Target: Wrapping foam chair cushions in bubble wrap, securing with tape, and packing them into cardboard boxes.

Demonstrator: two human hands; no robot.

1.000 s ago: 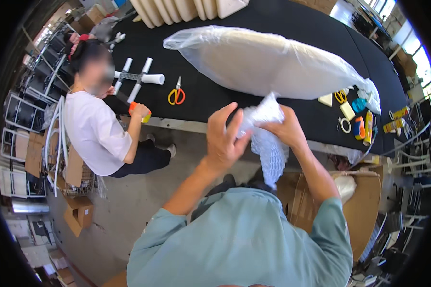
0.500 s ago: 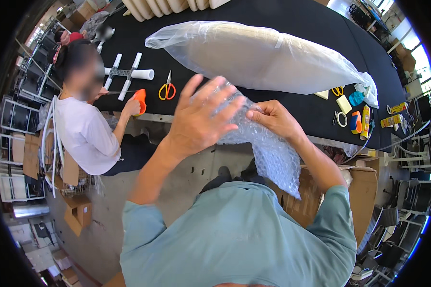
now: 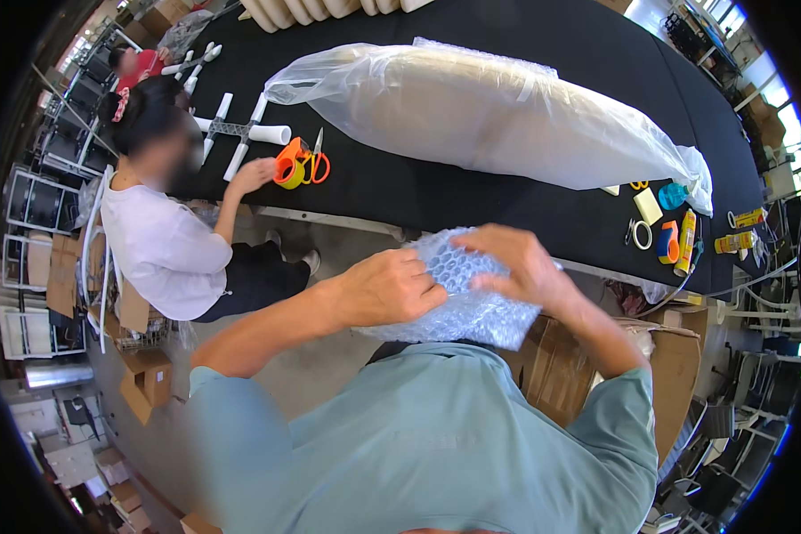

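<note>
A sheet of clear bubble wrap (image 3: 458,267) hangs in front of my body, short of the table's near edge. My left hand (image 3: 392,287) is closed on its left side, the fingers curled and the thumb pressed in. Over the right part of the sheet is my right hand (image 3: 525,265), its fingers and thumb apart, with bubble wrap showing between them. Beyond, on the black table, lies a long bulky item (image 3: 472,116) in translucent plastic, with some bubble wrap on its far edge.
A co-worker (image 3: 165,222) sits at the left, one hand beside an orange tape dispenser (image 3: 289,165) and scissors (image 3: 319,160). White tube pieces (image 3: 231,129) lie nearby. Tape rolls, a blue-orange dispenser (image 3: 667,242) and a yellow can (image 3: 686,240) are at right. Below stands a cardboard box (image 3: 672,383).
Both my hands and the bubble wrap have come down toward my body. My left hand has gone from spread to closed on the sheet; my right fingers have spread. The co-worker's tape dispenser now rests on the table.
</note>
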